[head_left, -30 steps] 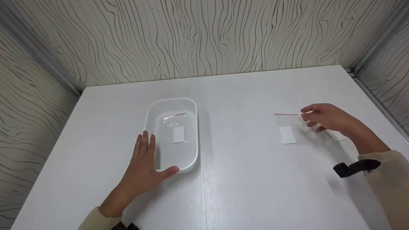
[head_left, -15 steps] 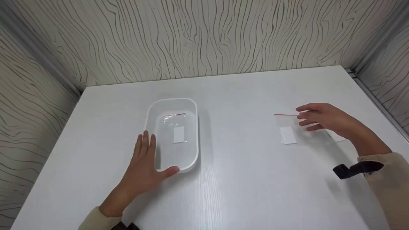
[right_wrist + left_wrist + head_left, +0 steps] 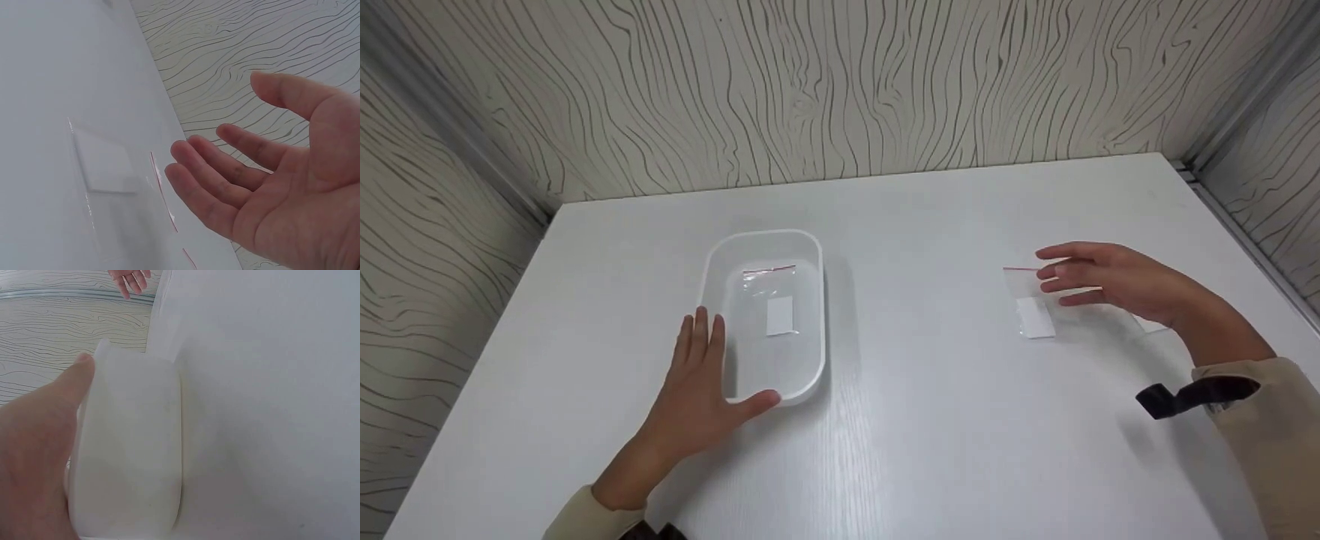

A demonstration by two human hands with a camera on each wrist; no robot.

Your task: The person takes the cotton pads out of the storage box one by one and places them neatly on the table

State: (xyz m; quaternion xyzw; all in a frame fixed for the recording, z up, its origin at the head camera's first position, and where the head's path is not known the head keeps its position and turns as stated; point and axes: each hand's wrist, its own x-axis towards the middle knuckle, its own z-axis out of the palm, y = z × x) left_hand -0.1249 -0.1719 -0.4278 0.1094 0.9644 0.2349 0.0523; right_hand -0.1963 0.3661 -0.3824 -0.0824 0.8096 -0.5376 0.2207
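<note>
A white plastic tray [image 3: 823, 322] stands on the left part of the table. My left hand [image 3: 690, 401] rests at its near left corner, fingers straight along the side and thumb laid on the near rim. Inside the tray lies a clear zip bag [image 3: 780, 315] with a red seal line and a white card. Over on the right, my right hand [image 3: 1117, 281] hovers palm down with loosely spread fingers, holding nothing. Below its fingertips a second zip bag [image 3: 1035, 319] lies flat; the right wrist view shows its card [image 3: 107, 163]. A third bag [image 3: 1151, 325] is mostly hidden under this hand.
The white table [image 3: 915, 420] backs onto a wood-patterned panel [image 3: 840, 90], with similar panels at both sides. Black straps with small devices [image 3: 1196, 396] sit at the wrists.
My right hand has drifted left over the second bag and its fingers have straightened and spread somewhat. The left hand, the tray and the bags stay where they were.
</note>
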